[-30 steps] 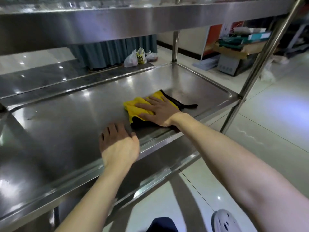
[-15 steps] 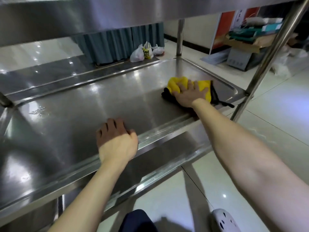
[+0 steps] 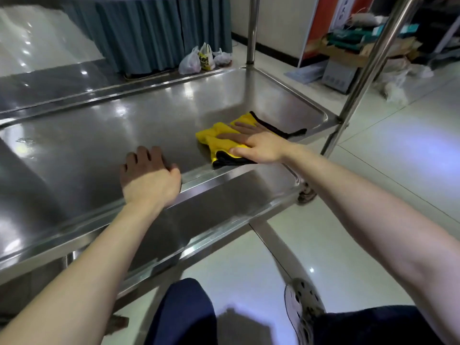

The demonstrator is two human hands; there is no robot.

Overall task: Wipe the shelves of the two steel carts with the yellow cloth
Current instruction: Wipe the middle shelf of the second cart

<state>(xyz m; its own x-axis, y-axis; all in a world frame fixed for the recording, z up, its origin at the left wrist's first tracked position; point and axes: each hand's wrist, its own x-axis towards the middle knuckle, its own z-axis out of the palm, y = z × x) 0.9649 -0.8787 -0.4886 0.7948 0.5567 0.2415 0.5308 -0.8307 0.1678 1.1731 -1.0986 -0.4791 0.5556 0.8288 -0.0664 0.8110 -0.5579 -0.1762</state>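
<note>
Head view. The right hand [image 3: 258, 148] lies flat, palm down, on the yellow cloth [image 3: 216, 140]. Its fingers are straight and slightly spread, pressing the cloth to the shelf [image 3: 124, 125] and gripping nothing. The cloth is soft and rumpled, yellow on top with a black edge. A black fold shows under the thumb, and a thin black strip trails out past the fingertips toward the shelf's right end.

The left hand [image 3: 149, 180] rests palm down on bare steel, well to the left of the cloth. Its fingers are spread and nearly straight, holding nothing, and its thumb lies just beside the front rim.

The shelf is a shallow tray of brushed steel with a raised rim and rounded corners, glossy with pale reflections. A round steel post [image 3: 368, 63] rises at the corner just beyond the right hand, and another post [image 3: 252, 28] stands at the far corner. Below the wrists a lower shelf [image 3: 224, 195] of the same steel juts forward, with a caster [image 3: 306, 194] at its right end. Beyond the left hand's fingertips lies a second steel surface [image 3: 49, 85].

Farther off hangs a pleated teal curtain [image 3: 154, 33], with knotted plastic bags [image 3: 202, 59] on the floor [image 3: 398, 145], which is glossy pale tile. Right of the near post are stacked boxes [image 3: 338, 73]. Nearest the camera are a dark blue knee [image 3: 184, 312] and a white perforated shoe [image 3: 298, 302].
</note>
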